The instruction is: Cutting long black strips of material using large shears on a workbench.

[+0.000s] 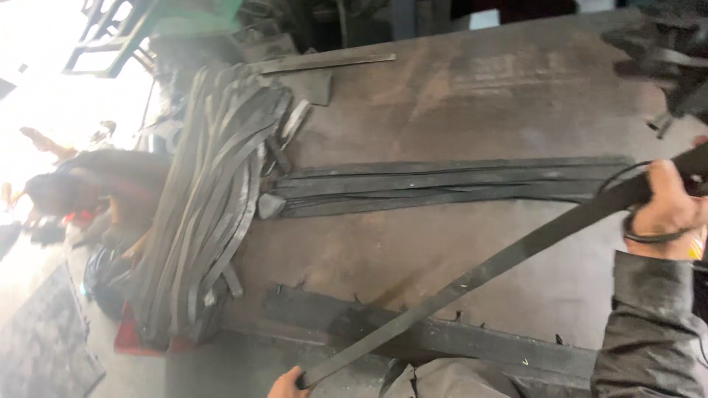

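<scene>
The long dark strip [472, 276] slants over the surface [457, 88], its high end in the closed right hand [667, 210], its low end pinched by the left hand [287, 385].

brown worktable [487, 96] | strip bundle [442, 184] lying flat | heaped strips [214, 199] (draped over left edge) | metal bar [328, 62]

We're getting blown-out daylight glare left of the strap pile [210, 199], hazing that side; the table [479, 96] beyond it looks dim, everything motion-blurred.
</scene>
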